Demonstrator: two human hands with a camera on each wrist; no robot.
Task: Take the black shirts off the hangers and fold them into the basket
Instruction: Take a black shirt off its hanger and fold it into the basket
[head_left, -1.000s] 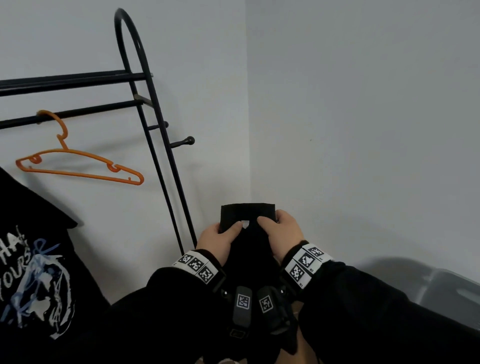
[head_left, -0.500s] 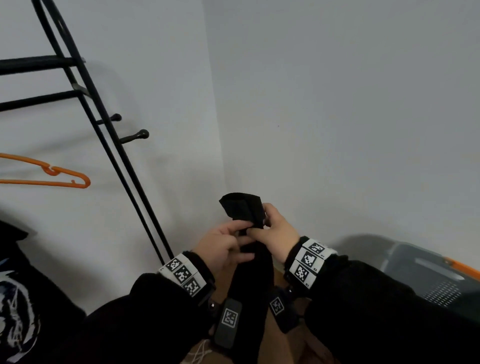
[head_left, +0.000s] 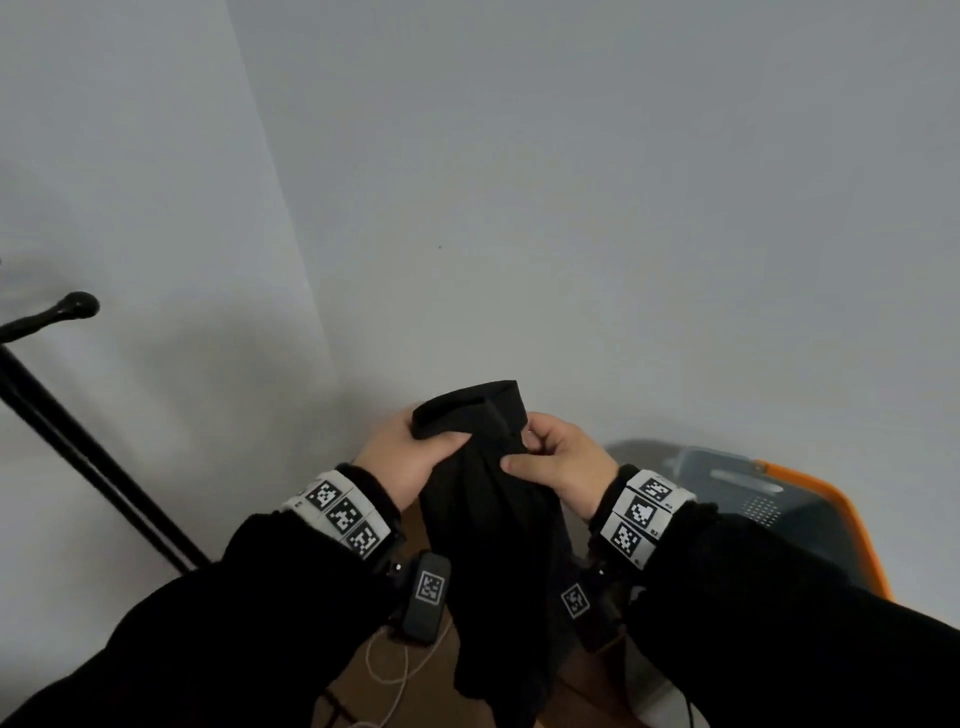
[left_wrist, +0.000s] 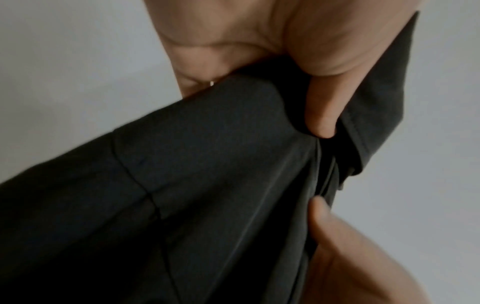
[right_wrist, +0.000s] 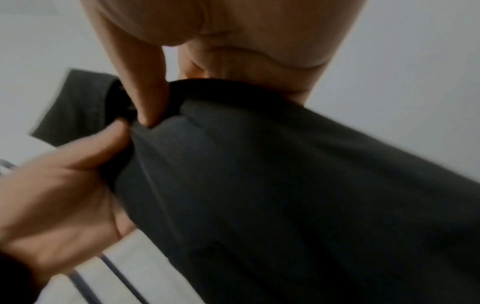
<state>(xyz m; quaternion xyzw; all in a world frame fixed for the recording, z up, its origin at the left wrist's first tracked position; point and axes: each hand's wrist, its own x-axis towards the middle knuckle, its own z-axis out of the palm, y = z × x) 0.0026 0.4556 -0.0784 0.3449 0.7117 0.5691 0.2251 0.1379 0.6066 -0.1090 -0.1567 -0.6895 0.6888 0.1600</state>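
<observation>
Shirt (head_left: 488, 519) hangs gripped between both hands (head_left: 480, 457).

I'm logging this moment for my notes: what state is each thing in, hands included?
black shirt: off its hanger, folded into a narrow bundle, held up in the air, not yet in the basket.
left hand: grips the shirt's top.
right hand: pinches the shirt's top.
basket: on the floor, right of the hands.
</observation>
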